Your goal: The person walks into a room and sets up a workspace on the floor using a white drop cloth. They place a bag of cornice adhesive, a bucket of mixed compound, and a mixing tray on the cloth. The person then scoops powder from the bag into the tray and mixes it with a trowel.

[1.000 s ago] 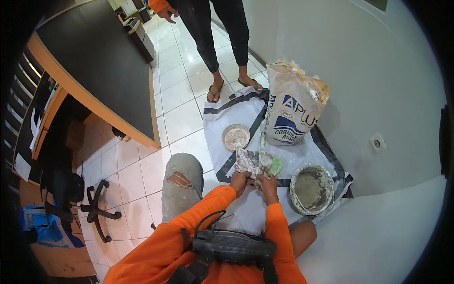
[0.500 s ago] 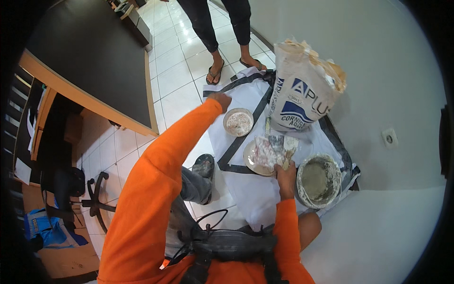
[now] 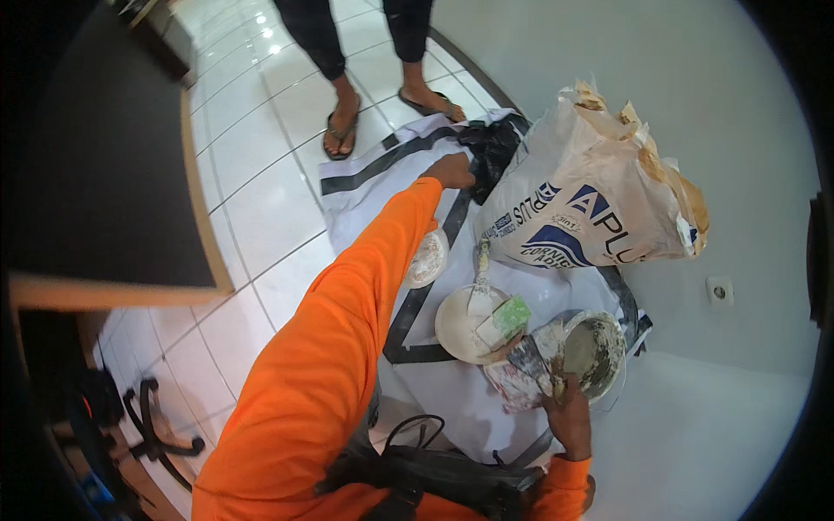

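Note:
My left hand (image 3: 453, 171) reaches out over the white sheet, its fingers curled beside a crumpled black plastic bag (image 3: 493, 154); whatever they hold is hidden. In my right hand (image 3: 569, 415) are putty knives (image 3: 547, 347) with smeared blades, close to the near-left rim of a putty-caked bucket (image 3: 614, 382). A stained, flat piece (image 3: 512, 387) shows beneath the blades. Left of them sits a shallow pale bowl (image 3: 448, 326), with a whitened scraper (image 3: 482, 295) and a green-and-white block (image 3: 506, 319) in it. My left sleeve partly covers a round tub of white powder (image 3: 427, 260).
A large torn paper sack (image 3: 565, 187) stands against the grey wall. A person in dark trousers and sandals (image 3: 343, 126) stands at the far edge of the sheet (image 3: 369, 204). At left are a dark desk panel (image 3: 104, 174) and a chair base (image 3: 156, 434).
My right hand has carried the putty knives rightward to the bucket, uncovering the bowl with its scraper and block. My left hand has moved rightward to the black bag. The view has shifted.

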A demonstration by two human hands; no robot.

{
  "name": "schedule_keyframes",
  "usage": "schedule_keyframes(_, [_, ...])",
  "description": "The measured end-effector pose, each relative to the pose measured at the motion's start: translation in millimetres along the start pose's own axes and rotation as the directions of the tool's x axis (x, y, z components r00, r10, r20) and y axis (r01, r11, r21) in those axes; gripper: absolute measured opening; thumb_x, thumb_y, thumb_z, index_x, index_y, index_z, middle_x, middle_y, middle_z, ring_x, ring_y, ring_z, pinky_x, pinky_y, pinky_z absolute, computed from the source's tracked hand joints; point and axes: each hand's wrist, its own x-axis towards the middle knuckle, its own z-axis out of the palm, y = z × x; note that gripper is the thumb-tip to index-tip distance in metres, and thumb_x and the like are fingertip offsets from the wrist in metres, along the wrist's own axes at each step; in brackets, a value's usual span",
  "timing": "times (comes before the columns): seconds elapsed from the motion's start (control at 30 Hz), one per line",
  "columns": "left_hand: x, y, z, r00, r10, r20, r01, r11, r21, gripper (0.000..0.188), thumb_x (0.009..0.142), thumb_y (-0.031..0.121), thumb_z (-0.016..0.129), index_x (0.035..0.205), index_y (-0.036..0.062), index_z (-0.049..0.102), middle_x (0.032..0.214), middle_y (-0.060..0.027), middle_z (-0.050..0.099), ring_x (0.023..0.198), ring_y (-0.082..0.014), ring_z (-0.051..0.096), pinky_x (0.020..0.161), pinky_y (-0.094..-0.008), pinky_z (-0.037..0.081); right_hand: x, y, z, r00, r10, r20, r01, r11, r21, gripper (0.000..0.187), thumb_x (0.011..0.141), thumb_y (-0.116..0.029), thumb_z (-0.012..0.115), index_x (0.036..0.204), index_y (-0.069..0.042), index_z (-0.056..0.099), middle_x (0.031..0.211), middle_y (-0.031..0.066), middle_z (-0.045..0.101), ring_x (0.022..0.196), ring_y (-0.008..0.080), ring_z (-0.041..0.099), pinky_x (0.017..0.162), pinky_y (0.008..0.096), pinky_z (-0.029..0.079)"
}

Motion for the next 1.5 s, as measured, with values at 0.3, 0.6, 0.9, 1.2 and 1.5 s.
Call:
schedule_keyframes(0.3, [113.3, 0.3, 48.9, 0.993, -0.102, -0.055, 0.079, 0.942, -0.326, 0.05, 0.075, 0.042, 0.078, 0.094, -0.004, 0.074, 0.099, -0.0272, 0.072, 0.098, -0.0409, 0.069, 0.086, -0.044, 0.052, -46.8, 59.6, 21.8, 0.934, 0.226, 0.277, -0.194, 0.971, -0.138, 0.043, 0.083, -0.016, 0.071, 0.116, -0.004, 0.047, 0.102, 0.0276, 0.064, 0.096, 0.049, 0.062, 0.08, 0.0527, 0.049])
schedule_keyframes(0.6, [121.9, -31.2, -66.8, 0.995, 0.007, 0.101, 0.094, 0.296, -0.951, 0.039, 0.092, 0.036, 0.056, 0.112, 0.0041, 0.064, 0.098, -0.0073, 0.069, 0.093, -0.0222, 0.065, 0.089, -0.0395, 0.052, -62.7, 119.6, 117.3, 0.893, 0.328, 0.309, -0.443, 0.762, 0.473, 0.044, 0.085, -0.011, 0.075, 0.119, -0.003, 0.049, 0.105, 0.016, 0.066, 0.088, 0.0213, 0.061, 0.081, 0.0384, 0.051])
schedule_keyframes(0.9, [0.2, -27.7, -159.9, 0.991, 0.095, 0.095, 0.059, 0.329, -0.943, 0.041, 0.09, 0.037, 0.06, 0.113, 0.0032, 0.064, 0.102, -0.0133, 0.071, 0.088, -0.0252, 0.071, 0.084, -0.0373, 0.058, -16.8, 110.9, 126.2, 0.842, 0.448, 0.3, -0.288, 0.844, -0.452, 0.049, 0.081, -0.035, 0.07, 0.119, -0.008, 0.055, 0.109, 0.0206, 0.069, 0.102, 0.0343, 0.068, 0.083, 0.0476, 0.052])
schedule_keyframes(1.2, [-165.6, 22.0, -149.1, 0.974, 0.132, 0.186, 0.144, 0.278, -0.95, 0.051, 0.1, 0.044, 0.056, 0.133, 0.0055, 0.05, 0.128, -0.0101, 0.055, 0.115, -0.0271, 0.057, 0.098, -0.0514, 0.051, 80.8, -89.3, 49.5, 0.867, -0.496, -0.053, 0.499, 0.862, 0.089, 0.081, 0.077, -0.038, 0.081, 0.138, 0.0, 0.044, 0.13, 0.0264, 0.053, 0.121, 0.044, 0.054, 0.101, 0.0475, 0.045])
schedule_keyframes(1.5, [-248.3, 129.3, -76.3, 0.915, 0.115, 0.387, 0.273, 0.532, -0.801, 0.049, 0.098, 0.043, 0.056, 0.136, 0.012, 0.055, 0.134, -0.0089, 0.053, 0.117, -0.0233, 0.054, 0.101, -0.0417, 0.045, 135.5, -101.9, 72.4, 0.838, -0.034, -0.544, 0.439, 0.634, 0.636, 0.068, 0.083, -0.021, 0.076, 0.137, 0.003, 0.044, 0.115, 0.0236, 0.066, 0.11, 0.0381, 0.063, 0.1, 0.0412, 0.047])
